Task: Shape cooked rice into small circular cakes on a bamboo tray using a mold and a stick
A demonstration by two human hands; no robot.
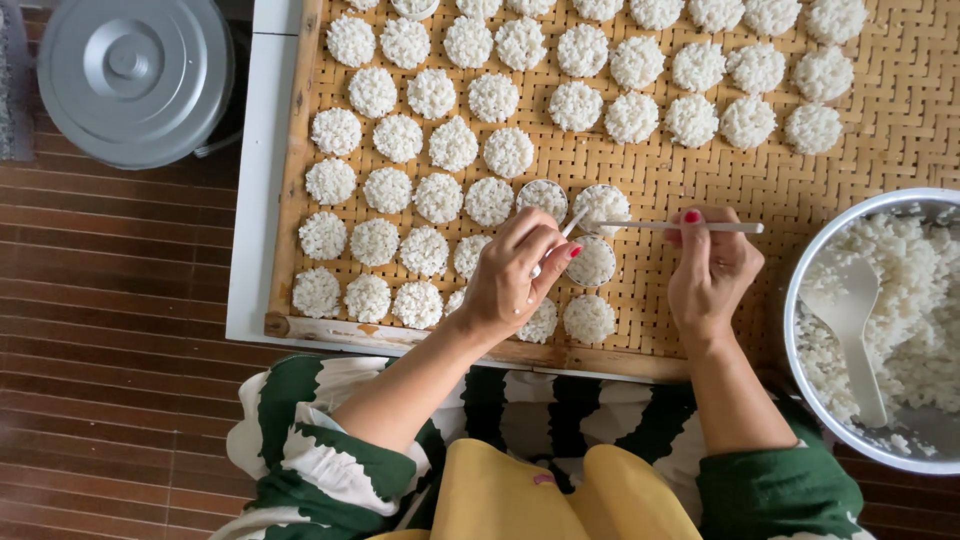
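Dark wooden slat flooring (110, 300) lies under you, with a grey lidded metal pot (135, 78) at the far left, well apart from the work. Item one: a woven bamboo tray (880, 90) on a white table (262, 190), carrying rows of round white rice cakes (438, 197), most of them just beside one another and a few touching. Item two: three round ring moulds on the tray's near middle, one filled (543, 197), one under the stick's tip (603, 204), one by your left thumb (592, 262). Item three: your left hand (515, 275), fingers closed narrowly around a thin white tool whose end shows at the moulds; what sort of tool it is you cannot tell. Item four: your right hand (712, 268), fingertips pinched on a slim white stick (680, 227) lying level, its tip reaching the far mould. Item five: a metal bowl of cooked rice (915, 300) at your right, a white rice paddle (850, 320) resting in it. Risks, as judged: sticky grains may cling to the stick or tool and pull a pressed disc ragged when lifted; your left wrist sits close over the nearest row, so a low pass could flatten or shift a finished cake; a mould nudged sideways could merge its rice with a neighbour.
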